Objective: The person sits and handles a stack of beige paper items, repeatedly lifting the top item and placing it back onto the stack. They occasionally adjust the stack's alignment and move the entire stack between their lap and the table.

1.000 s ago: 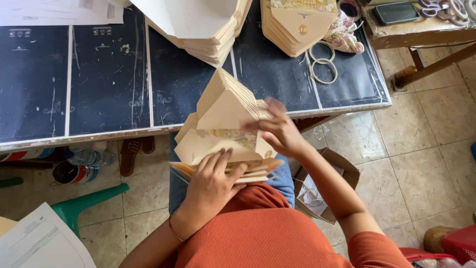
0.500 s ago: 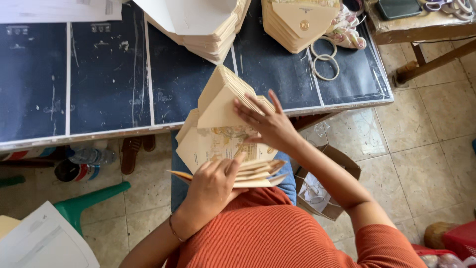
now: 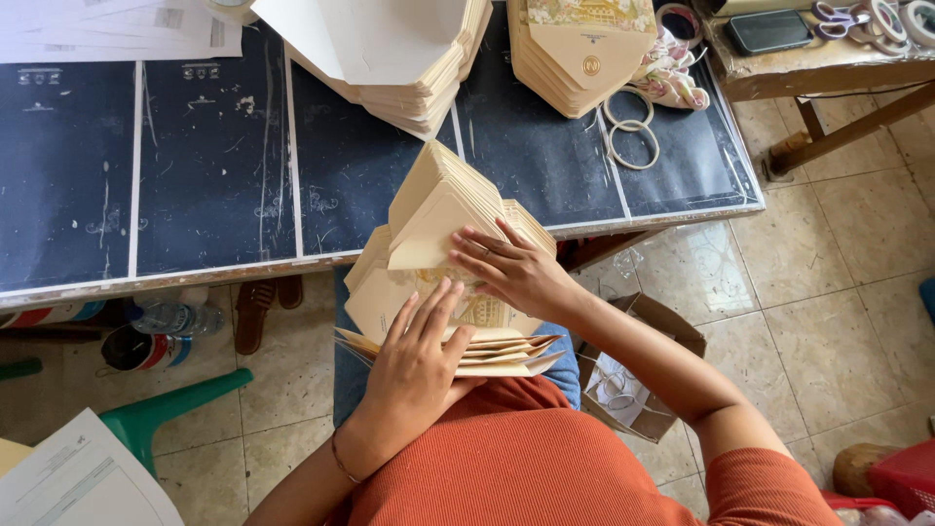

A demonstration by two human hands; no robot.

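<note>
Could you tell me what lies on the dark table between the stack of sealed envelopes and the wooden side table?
In the head view, a flowered cloth item and a tape roll lie between the sealed envelope stack and the wooden side table.
</note>
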